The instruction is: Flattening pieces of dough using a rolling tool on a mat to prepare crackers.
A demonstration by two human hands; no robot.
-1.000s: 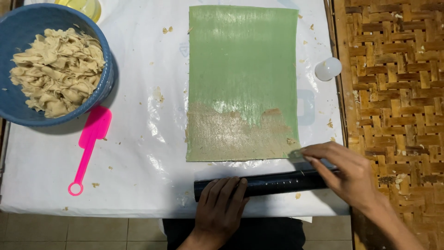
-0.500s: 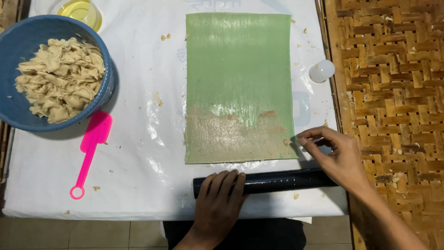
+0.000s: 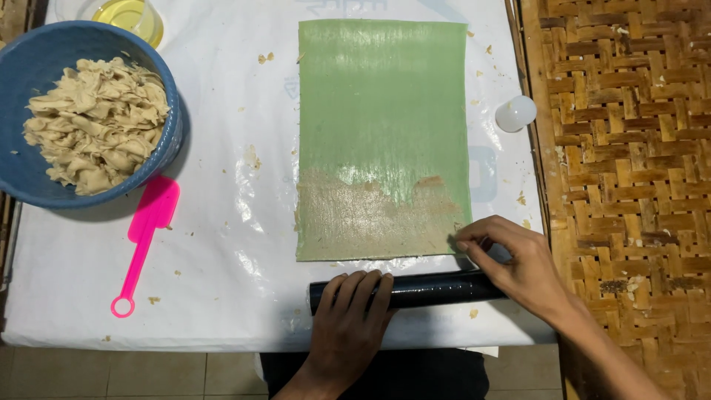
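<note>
Head view: left hand [image 3: 348, 326] lies flat on the black cylindrical roller [image 3: 415, 289]; right hand [image 3: 518, 263], shifted off its end, now pinches the green rectangular sheet's [image 3: 381, 111] near corner.

Only faint blue print on the white plastic table cover [image 3: 222, 111], partly under the green sheet [image 3: 381, 111]

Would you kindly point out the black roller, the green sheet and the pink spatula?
black roller [image 3: 429, 287], head view, bare middle of the tube between the hands.
green sheet [image 3: 381, 111], head view, clean upper part.
pink spatula [image 3: 153, 210], head view, its blade.
</note>
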